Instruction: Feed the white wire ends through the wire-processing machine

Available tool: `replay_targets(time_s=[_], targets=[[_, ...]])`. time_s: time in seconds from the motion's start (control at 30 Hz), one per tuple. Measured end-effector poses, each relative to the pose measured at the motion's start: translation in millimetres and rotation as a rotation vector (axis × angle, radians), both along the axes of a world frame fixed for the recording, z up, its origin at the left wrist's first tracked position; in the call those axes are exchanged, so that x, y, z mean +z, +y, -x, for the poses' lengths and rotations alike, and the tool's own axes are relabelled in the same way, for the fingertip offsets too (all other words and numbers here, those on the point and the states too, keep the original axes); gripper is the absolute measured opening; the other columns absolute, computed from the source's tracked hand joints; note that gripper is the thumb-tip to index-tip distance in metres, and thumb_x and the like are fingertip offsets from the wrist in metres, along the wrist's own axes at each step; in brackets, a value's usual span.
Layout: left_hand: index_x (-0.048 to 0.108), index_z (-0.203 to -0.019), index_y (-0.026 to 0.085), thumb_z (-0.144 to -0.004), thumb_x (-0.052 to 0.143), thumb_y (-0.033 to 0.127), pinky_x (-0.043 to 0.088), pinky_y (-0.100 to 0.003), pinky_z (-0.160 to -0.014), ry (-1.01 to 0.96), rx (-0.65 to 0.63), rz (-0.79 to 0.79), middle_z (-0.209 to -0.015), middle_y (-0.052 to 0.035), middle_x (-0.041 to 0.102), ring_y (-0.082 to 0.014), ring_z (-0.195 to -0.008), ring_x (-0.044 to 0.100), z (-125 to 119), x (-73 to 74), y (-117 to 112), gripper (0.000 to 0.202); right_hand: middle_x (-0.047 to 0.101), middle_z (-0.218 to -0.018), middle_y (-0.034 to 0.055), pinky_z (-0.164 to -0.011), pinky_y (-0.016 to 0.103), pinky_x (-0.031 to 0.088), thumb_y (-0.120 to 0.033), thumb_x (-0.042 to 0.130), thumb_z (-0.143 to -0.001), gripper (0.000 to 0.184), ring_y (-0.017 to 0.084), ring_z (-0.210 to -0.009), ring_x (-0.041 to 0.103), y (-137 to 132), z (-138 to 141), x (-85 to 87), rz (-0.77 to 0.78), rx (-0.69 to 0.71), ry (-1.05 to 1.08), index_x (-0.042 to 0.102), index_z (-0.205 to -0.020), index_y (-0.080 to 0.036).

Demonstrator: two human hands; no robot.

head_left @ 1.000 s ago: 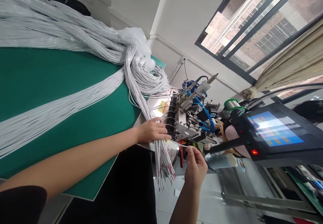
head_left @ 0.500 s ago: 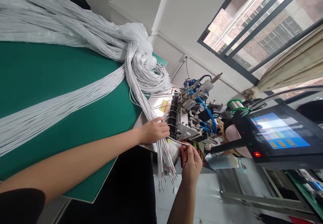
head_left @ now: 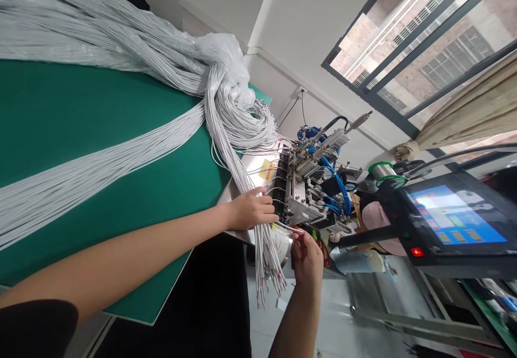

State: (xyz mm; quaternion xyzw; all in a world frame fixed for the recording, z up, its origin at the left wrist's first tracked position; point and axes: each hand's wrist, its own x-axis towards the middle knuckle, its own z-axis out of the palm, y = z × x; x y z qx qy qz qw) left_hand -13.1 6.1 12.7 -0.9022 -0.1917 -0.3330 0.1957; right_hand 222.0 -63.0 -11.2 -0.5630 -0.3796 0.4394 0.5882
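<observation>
My left hand [head_left: 251, 208] rests curled on a bundle of white wires [head_left: 226, 148] where it crosses the metal plate [head_left: 234, 196] beside the small machine [head_left: 309, 191]. Its fingers pinch wires near the black clamp row [head_left: 281, 185]. My right hand [head_left: 306, 258] is below the machine, fingers closed on a single thin white wire [head_left: 287, 226] that runs up to my left hand. The bundle's ends with red tips [head_left: 270, 272] hang off the table edge between my hands.
A large heap of white wires [head_left: 100, 35] with a plastic bag [head_left: 226, 56] covers the green table mat [head_left: 81, 132]. A touchscreen panel [head_left: 454, 220] with a red lit button stands to the right. A wire spool [head_left: 382, 170] and blue tubing [head_left: 337, 183] sit on the machine. Windows are behind.
My right hand has moved left and up, closer to my left hand and the machine's underside, still with the thin wire. My left hand has stayed on the bundle.
</observation>
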Motion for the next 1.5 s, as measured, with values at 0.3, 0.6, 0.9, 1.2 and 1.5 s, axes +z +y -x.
replay_targets(time_s=[0.3, 0.6, 0.9, 1.2, 1.5], targets=[[0.061, -0.103, 0.024, -0.080, 0.050, 0.006, 0.032, -0.036, -0.090, 0.003, -0.022, 0.036, -0.080, -0.0009, 0.063, -0.0168, -0.085, 0.054, 2, -2.8, 2, 0.031, 0.062, -0.069, 0.0015, -0.038, 0.019, 0.017, -0.047, 0.069, -0.072, 0.036, 0.004, -0.041, 0.029, 1, 2, 1.5, -0.007, 0.014, -0.021, 0.069, -0.087, -0.015], [0.061, -0.103, 0.023, -0.081, 0.048, 0.006, 0.033, -0.036, -0.090, 0.003, -0.032, 0.035, -0.081, -0.0014, 0.064, -0.0161, -0.084, 0.054, 2, -3.0, 3, 0.031, 0.064, -0.070, 0.0045, -0.041, 0.020, 0.019, -0.046, 0.068, -0.074, 0.036, 0.005, -0.043, 0.030, -2, 2, 5.4, -0.061, 0.009, -0.073, 0.070, -0.087, -0.013], [0.062, -0.099, 0.024, -0.085, 0.048, 0.010, 0.031, -0.040, -0.095, -0.046, 0.029, 0.000, -0.082, -0.0009, 0.063, -0.0164, -0.086, 0.055, 1, -4.7, 2, 0.024, 0.069, -0.075, 0.0060, -0.055, 0.025, 0.043, -0.045, 0.075, -0.067, 0.035, 0.016, -0.062, 0.058, 8, -8, 6.4, -0.028, 0.003, -0.335, 0.069, -0.085, -0.015], [0.060, -0.083, 0.019, -0.088, 0.044, 0.011, 0.029, -0.044, -0.097, -0.113, 0.134, -0.077, -0.077, -0.0008, 0.061, -0.0158, -0.084, 0.053, 0, -3.2, 1, 0.018, 0.065, -0.069, 0.0045, -0.062, 0.027, 0.040, -0.048, 0.063, -0.078, 0.034, 0.018, -0.065, 0.054, 22, -3, 12.2, -0.065, 0.081, -0.679, 0.067, -0.075, -0.014], [0.060, -0.079, 0.018, -0.086, 0.045, 0.011, 0.027, -0.047, -0.100, -0.102, 0.179, -0.055, -0.074, -0.0009, 0.060, -0.0169, -0.085, 0.053, -2, -5.7, 2, 0.017, 0.047, -0.059, -0.0038, -0.055, 0.023, 0.031, -0.045, 0.065, -0.076, 0.032, 0.011, -0.056, 0.039, 39, -8, -11.9, -0.069, 0.147, -0.439, 0.053, -0.065, -0.018]])
